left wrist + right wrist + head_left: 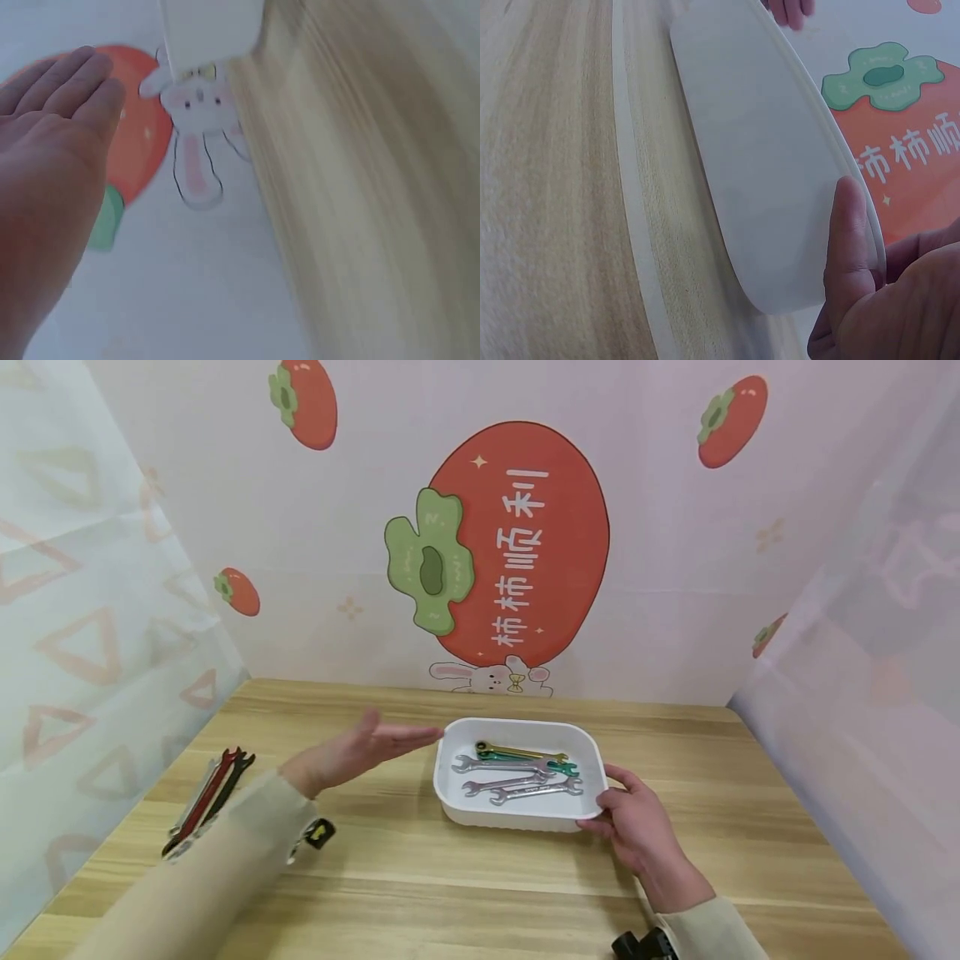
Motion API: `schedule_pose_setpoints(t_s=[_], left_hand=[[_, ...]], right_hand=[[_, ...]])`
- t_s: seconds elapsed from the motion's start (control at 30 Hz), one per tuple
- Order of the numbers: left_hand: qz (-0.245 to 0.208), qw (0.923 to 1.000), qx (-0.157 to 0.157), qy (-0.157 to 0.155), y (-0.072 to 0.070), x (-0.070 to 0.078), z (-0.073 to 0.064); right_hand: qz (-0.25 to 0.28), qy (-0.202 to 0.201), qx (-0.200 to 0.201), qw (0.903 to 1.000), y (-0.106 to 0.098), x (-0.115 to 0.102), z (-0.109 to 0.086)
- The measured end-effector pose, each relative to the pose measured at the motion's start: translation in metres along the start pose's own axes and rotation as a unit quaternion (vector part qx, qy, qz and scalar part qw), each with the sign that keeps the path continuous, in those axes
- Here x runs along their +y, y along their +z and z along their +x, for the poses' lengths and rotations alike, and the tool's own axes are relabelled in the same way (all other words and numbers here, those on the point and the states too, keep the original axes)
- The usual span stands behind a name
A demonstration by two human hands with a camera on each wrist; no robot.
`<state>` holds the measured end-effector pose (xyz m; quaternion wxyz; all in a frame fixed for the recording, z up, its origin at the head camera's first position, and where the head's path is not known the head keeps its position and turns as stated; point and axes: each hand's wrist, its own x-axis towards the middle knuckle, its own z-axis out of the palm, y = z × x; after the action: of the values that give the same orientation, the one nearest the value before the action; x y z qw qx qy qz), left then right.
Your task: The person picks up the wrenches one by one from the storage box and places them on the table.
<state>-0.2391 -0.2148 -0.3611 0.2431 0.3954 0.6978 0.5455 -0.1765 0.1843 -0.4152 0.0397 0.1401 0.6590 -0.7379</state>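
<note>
A white plastic tray [480, 817] sits on the wooden table, with several wrenches in it: a gold one [525, 752], a green one [564, 769] and silver ones [536, 790]. At the tray's front right corner, my right hand [637, 818] grips the rim; the right wrist view shows the thumb [849, 225] along the outer wall. My left hand [367, 747] is held out with straight fingers, tips close to the tray's left rim; whether they touch cannot be told. In the left wrist view its palm [56, 142] shows, holding nothing.
On the table's left side lie a silver wrench [197, 797], a red wrench [210, 795] and a black wrench [231, 785], side by side. A printed cloth wall [645, 635] stands behind the table, with cloth sides left and right.
</note>
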Motion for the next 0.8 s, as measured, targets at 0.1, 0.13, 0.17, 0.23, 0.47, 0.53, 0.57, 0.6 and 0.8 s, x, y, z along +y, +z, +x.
schedule_pose_setpoints(t_s=[0.1, 0.13, 0.17, 0.23, 0.47, 0.53, 0.57, 0.6, 0.8], left_hand=[[0.046, 0.9977, 0.007, -0.050, 0.011, 0.001, 0.030], [0.054, 0.9963, 0.008, -0.066, 0.014, 0.002, 0.039], [0.058, 0.9953, 0.007, -0.078, 0.017, 0.001, 0.047], [0.058, 0.9937, 0.003, -0.096, 0.021, 0.000, 0.063], [0.019, 0.9902, -0.022, -0.137, 0.029, -0.010, 0.102], [0.025, 0.9878, -0.017, -0.153, 0.032, -0.013, 0.108], [0.034, 0.9859, -0.014, -0.163, 0.034, -0.013, 0.111], [0.042, 0.9839, -0.010, -0.173, 0.035, -0.014, 0.114], [0.091, 0.9674, 0.016, -0.236, 0.043, -0.015, 0.130]], right_hand=[[0.000, -0.002, 0.001, 1.0000, 0.000, 0.000, 0.000], [-0.001, -0.004, 0.000, 1.0000, 0.001, 0.001, 0.000], [-0.002, -0.005, 0.000, 1.0000, 0.001, 0.001, 0.000], [-0.005, -0.008, 0.000, 1.0000, 0.001, 0.001, 0.000], [-0.009, -0.011, 0.009, 0.9999, 0.000, 0.001, -0.001], [-0.007, -0.009, 0.009, 0.9999, 0.000, 0.001, 0.000], [-0.006, -0.009, 0.009, 0.9999, 0.000, 0.002, 0.001], [-0.004, -0.008, 0.010, 0.9999, 0.000, 0.002, 0.001], [0.000, -0.009, 0.012, 0.9999, 0.001, 0.002, 0.002]])
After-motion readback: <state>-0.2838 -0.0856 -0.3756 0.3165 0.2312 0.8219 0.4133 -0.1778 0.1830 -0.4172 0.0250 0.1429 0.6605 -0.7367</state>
